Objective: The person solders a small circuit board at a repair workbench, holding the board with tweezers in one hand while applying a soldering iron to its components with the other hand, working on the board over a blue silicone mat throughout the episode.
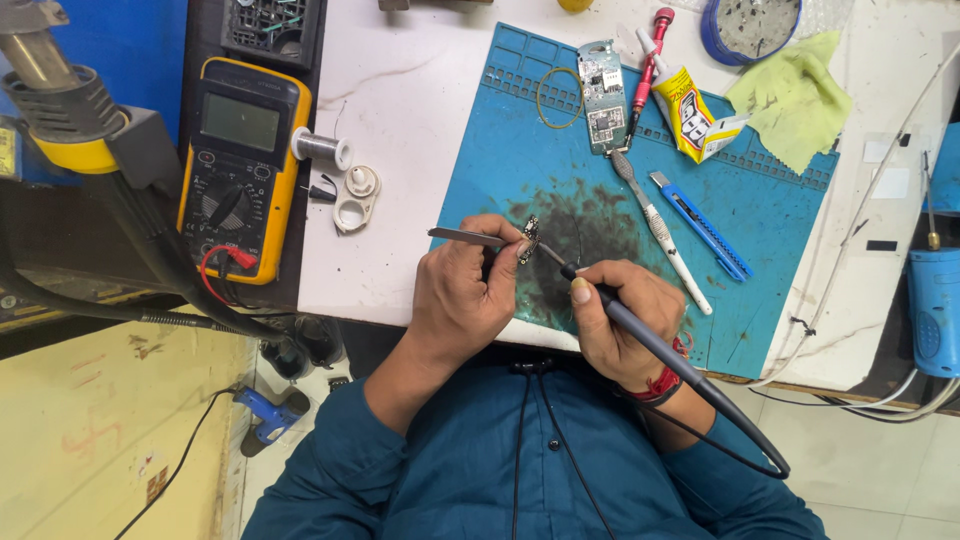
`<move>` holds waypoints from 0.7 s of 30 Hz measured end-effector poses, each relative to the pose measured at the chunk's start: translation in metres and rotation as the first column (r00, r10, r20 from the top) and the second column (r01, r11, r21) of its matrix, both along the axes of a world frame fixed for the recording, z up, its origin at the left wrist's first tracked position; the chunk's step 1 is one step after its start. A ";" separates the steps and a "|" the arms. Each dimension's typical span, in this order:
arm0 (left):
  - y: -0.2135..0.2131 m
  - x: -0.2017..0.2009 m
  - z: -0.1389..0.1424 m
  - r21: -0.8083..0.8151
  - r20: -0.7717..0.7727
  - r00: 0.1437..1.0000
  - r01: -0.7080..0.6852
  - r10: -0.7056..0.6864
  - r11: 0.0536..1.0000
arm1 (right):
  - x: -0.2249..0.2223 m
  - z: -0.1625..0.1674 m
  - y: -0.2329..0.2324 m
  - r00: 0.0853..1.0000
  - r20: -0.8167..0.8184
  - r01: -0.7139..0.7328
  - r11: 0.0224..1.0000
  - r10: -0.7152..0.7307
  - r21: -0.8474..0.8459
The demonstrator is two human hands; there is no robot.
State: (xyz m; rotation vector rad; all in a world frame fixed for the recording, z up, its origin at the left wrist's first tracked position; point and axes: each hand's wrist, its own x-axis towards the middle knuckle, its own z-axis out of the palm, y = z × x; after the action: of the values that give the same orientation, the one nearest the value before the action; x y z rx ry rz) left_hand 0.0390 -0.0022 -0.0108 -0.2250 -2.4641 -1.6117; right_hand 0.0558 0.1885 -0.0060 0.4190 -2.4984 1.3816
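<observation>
The left hand (pixel 462 290) pinches metal tweezers (pixel 465 237) closed on a small circuit board (pixel 530 238), held over the scorched patch near the front edge of the blue work mat (pixel 500 150). The right hand (pixel 622 325) grips a soldering iron (pixel 640 335) pen-fashion, tip at the board's right edge. Sound practice: brace both wrists on the mat, keep contact brief.

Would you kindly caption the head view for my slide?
Left hand pinches a small circuit board with tweezers while right hand applies a soldering iron.
</observation>
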 end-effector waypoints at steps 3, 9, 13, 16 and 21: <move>0.000 0.000 0.000 0.002 0.019 1.000 -0.002 0.002 1.000 | 0.000 -0.001 0.000 1.000 -0.011 0.000 1.000 0.000 0.005; -0.001 0.001 -0.001 -0.006 -0.012 1.000 -0.003 0.003 1.000 | 0.001 -0.003 0.000 1.000 -0.019 0.000 1.000 0.000 0.000; -0.001 0.000 -0.001 -0.006 0.006 1.000 0.000 0.000 1.000 | 0.000 -0.004 0.000 1.000 0.002 0.005 1.000 -0.005 -0.013; -0.001 0.000 -0.001 -0.002 0.002 1.000 -0.001 0.001 1.000 | 0.000 -0.003 0.000 1.000 -0.018 -0.007 1.000 0.007 -0.001; -0.001 0.000 -0.002 0.007 -0.008 1.000 -0.002 0.002 1.000 | 0.000 -0.003 0.000 1.000 -0.013 -0.008 1.000 0.008 -0.006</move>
State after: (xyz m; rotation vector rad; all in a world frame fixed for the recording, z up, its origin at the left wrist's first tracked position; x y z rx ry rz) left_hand 0.0394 -0.0027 -0.0124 -0.2281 -2.4518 -1.6148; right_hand 0.0558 0.1884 -0.0091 0.4355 -2.4843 1.3852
